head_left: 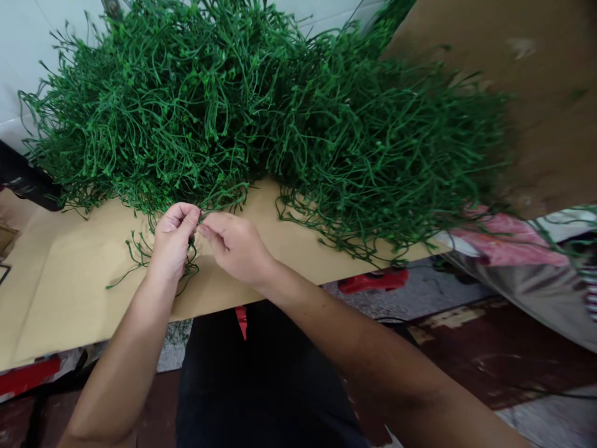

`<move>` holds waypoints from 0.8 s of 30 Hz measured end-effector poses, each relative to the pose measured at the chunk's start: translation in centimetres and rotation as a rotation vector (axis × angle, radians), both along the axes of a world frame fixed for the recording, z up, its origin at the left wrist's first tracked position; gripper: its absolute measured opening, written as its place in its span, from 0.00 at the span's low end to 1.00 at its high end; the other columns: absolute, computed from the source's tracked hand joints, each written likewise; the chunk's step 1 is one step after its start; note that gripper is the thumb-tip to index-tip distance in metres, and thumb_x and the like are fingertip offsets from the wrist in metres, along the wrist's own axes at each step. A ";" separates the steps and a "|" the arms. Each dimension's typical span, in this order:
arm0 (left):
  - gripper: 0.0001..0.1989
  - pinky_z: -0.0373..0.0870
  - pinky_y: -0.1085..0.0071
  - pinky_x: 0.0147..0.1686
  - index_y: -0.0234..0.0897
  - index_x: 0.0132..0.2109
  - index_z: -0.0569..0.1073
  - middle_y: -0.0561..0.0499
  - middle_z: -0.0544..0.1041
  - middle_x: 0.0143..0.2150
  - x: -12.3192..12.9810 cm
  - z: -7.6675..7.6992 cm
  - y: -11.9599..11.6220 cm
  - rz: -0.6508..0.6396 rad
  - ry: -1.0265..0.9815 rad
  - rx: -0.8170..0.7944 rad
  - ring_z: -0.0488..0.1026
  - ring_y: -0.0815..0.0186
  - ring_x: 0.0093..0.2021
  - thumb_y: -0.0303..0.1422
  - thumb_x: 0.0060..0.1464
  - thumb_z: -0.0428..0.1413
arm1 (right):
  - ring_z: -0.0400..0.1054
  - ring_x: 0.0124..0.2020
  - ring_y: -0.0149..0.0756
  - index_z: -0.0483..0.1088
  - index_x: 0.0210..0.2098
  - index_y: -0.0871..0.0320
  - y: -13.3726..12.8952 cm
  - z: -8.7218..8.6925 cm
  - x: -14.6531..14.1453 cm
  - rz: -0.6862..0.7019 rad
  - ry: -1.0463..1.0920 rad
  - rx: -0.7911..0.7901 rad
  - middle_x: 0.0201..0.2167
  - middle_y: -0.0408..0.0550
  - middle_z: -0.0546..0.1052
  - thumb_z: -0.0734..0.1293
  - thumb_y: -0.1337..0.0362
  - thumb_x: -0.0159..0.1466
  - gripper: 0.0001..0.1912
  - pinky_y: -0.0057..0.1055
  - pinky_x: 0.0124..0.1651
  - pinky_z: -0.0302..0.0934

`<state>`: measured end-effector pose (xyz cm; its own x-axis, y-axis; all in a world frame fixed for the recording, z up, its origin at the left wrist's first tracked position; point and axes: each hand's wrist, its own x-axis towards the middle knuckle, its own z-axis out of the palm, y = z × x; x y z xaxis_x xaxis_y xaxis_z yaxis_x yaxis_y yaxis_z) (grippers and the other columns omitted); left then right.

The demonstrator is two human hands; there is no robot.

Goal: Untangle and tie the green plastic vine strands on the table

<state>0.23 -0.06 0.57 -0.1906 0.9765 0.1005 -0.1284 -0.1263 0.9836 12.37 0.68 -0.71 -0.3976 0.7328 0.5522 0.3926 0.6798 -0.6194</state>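
Grip: left hand (173,239) and right hand (240,246) pinch thin green strands (202,217) before the greenery pile (275,106) | pinches close together, probably for control | contact partly hidden

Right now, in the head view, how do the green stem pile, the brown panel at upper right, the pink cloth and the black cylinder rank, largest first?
1. Green stem pile
2. Brown panel
3. Pink cloth and black cylinder: too alike in size to rank surely.
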 end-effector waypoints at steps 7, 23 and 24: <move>0.08 0.52 0.78 0.19 0.36 0.23 0.68 0.57 0.63 0.19 -0.9 -0.4 0.6 0.114 0.052 0.053 0.54 0.76 0.19 0.29 0.45 0.59 | 0.62 0.27 0.32 0.68 0.29 0.62 -3.0 -0.1 0.0 0.154 -0.191 0.250 0.24 0.49 0.71 0.52 0.70 0.63 0.15 0.28 0.29 0.52; 0.09 0.59 0.82 0.18 0.35 0.28 0.73 0.56 0.67 0.20 -0.9 1.1 -0.3 -0.089 -0.092 -0.037 0.61 0.78 0.19 0.37 0.48 0.60 | 0.60 0.55 0.56 0.71 0.50 0.64 3.6 8.7 15.1 -1.009 -0.321 0.225 0.51 0.65 0.69 0.65 0.58 0.59 0.22 0.51 0.52 0.53; 0.09 0.60 0.82 0.19 0.35 0.28 0.74 0.56 0.68 0.21 -0.8 1.1 -0.3 -0.099 -0.093 -0.031 0.62 0.78 0.20 0.37 0.47 0.61 | 0.58 0.57 0.58 0.69 0.52 0.66 3.8 8.5 15.2 -1.028 -0.307 0.248 0.55 0.66 0.66 0.66 0.58 0.58 0.25 0.52 0.53 0.52</move>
